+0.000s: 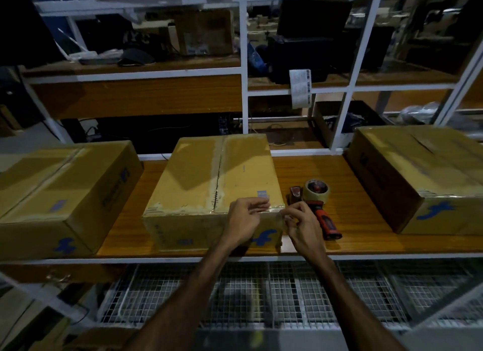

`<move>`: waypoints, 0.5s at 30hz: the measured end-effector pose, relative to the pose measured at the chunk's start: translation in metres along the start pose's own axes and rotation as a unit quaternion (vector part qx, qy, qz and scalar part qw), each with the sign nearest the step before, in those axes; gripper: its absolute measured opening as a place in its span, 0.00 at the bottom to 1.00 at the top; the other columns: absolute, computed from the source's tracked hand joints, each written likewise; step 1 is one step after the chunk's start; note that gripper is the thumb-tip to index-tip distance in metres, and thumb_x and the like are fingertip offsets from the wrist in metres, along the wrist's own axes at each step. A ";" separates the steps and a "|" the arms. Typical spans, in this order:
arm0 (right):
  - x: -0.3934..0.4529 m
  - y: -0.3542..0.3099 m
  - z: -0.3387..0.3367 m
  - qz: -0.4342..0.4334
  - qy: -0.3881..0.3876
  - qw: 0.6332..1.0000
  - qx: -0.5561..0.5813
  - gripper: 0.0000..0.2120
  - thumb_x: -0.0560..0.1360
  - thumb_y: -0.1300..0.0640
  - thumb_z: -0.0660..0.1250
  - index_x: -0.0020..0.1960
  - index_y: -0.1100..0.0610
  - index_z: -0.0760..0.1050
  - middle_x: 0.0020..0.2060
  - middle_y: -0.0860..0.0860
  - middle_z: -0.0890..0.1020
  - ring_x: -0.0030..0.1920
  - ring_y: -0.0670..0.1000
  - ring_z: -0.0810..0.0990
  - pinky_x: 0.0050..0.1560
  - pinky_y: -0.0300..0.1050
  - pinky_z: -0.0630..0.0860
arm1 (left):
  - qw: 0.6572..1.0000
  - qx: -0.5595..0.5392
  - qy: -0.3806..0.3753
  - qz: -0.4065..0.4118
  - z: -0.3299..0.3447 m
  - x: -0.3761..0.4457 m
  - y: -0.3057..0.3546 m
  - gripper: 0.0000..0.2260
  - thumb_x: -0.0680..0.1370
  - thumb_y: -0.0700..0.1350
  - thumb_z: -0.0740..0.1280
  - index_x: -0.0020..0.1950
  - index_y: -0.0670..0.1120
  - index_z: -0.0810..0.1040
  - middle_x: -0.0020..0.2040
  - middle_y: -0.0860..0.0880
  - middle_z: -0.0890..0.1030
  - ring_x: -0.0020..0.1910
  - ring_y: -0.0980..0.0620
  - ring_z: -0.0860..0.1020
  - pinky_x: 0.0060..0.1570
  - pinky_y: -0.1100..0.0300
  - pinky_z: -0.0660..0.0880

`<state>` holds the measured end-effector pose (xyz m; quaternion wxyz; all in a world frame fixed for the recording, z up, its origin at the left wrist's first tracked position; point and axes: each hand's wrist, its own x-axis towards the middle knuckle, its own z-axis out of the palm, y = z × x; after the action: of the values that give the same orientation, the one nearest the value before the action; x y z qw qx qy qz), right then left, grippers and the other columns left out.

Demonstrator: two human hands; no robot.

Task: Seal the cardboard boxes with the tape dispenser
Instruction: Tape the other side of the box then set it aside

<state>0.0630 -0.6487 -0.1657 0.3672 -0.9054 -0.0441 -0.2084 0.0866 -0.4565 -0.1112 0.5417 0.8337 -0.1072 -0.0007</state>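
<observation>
Tan cardboard box [193, 178], taped centre seam

Three taped cardboard boxes [214, 178], red-handled tape dispenser [315, 204] beside middle.

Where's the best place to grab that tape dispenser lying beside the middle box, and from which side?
Grip the tape dispenser by its red and black handle, which points toward the near edge of the table, so come from the near side with the right hand. The roll and blade end face away, beside the middle box.

Left grip [245, 221] and right grip [303, 228] curled, seemingly pinching.
</observation>
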 end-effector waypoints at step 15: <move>-0.038 -0.040 0.034 0.250 -0.045 0.961 -0.108 0.10 0.84 0.54 0.67 0.63 0.52 0.82 0.55 0.50 0.86 0.44 0.44 0.79 0.40 0.39 0.72 | 0.989 -0.103 0.097 0.036 -0.100 -0.037 -0.044 0.23 0.78 0.24 0.61 0.58 0.46 0.86 0.50 0.52 0.87 0.51 0.54 0.86 0.53 0.52 0.84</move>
<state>0.0312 -0.5937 -0.1778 0.3056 -0.9302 0.1901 -0.0724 0.0700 -0.3419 -0.1138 0.6325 0.7650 -0.0832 0.0883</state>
